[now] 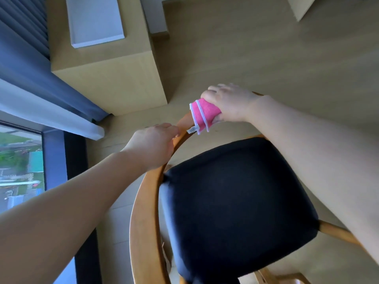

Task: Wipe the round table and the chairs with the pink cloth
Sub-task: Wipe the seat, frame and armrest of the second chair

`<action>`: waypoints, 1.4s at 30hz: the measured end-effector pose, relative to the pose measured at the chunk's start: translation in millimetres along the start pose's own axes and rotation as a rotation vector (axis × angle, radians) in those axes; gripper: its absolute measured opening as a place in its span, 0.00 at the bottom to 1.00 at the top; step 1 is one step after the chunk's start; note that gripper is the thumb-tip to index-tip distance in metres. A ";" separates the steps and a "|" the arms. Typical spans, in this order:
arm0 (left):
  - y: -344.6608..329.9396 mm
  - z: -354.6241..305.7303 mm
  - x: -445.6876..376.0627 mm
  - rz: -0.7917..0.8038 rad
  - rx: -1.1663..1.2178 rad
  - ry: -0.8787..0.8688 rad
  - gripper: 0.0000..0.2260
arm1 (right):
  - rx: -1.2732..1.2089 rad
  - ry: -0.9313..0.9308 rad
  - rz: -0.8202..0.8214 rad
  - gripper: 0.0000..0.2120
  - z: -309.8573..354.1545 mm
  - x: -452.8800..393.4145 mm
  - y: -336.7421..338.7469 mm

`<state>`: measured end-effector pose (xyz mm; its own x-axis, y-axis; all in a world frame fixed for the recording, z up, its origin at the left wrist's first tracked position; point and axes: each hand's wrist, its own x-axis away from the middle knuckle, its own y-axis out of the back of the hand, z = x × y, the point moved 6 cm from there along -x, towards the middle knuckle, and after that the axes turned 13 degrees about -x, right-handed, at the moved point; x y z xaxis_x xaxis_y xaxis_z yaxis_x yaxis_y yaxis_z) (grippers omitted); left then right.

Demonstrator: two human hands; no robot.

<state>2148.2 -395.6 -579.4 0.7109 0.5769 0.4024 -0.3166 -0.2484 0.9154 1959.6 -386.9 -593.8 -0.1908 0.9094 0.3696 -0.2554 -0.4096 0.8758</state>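
A wooden chair with a curved backrest rail [143, 212] and a dark padded seat [235, 206] stands directly below me. My left hand [153, 144] grips the top of the curved rail. My right hand [227, 103] presses the folded pink cloth [202, 114], edged in white, against the rail's far end. A small white tag hangs from the cloth. The round table is out of view.
A light wooden cabinet [114, 85] stands beyond the chair, with a white flat box [94, 19] on top. A blue curtain [41, 78] and a window [20, 167] line the left side. Pale wood floor [266, 48] spreads to the right.
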 end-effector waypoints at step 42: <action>27.4 -139.9 -56.1 -0.032 -0.036 -0.363 0.16 | -0.164 -0.546 -0.269 0.28 -154.7 135.5 -53.4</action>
<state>2011.8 -325.9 -577.7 0.8955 0.2681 0.3553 -0.3077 -0.2039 0.9294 1800.7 -253.1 -638.5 0.4009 0.8702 0.2864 -0.3775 -0.1279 0.9171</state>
